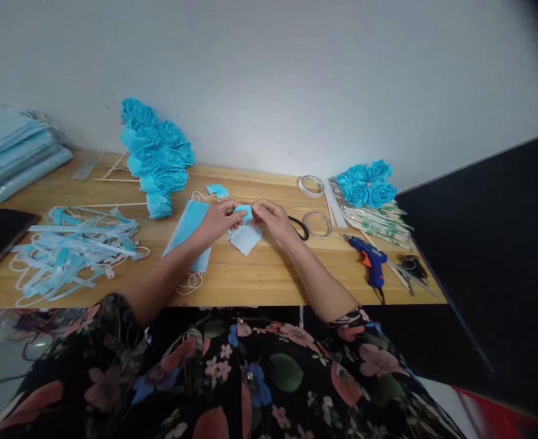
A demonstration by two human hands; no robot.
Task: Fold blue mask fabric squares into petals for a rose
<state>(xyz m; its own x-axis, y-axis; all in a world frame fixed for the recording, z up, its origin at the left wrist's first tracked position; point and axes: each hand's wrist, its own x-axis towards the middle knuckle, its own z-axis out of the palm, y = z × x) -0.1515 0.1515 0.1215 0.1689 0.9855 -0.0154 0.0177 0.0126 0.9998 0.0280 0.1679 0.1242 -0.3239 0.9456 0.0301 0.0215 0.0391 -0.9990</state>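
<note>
Made up, by appearance: one stack of blue flowers (159, 146) by the wall and a smaller bunch (367, 186) at right; not yet made up: pale cut pieces (247, 240) and one whole mask (189, 221) on the bench (259, 283). In work: one small blue piece (245, 211), just above the cut pieces, left hand (223, 219) and right hand (272, 216) each with grip pinched on it. Obscured: the piece's folds, behind fingers; the mask's middle, under the left forearm.
</note>
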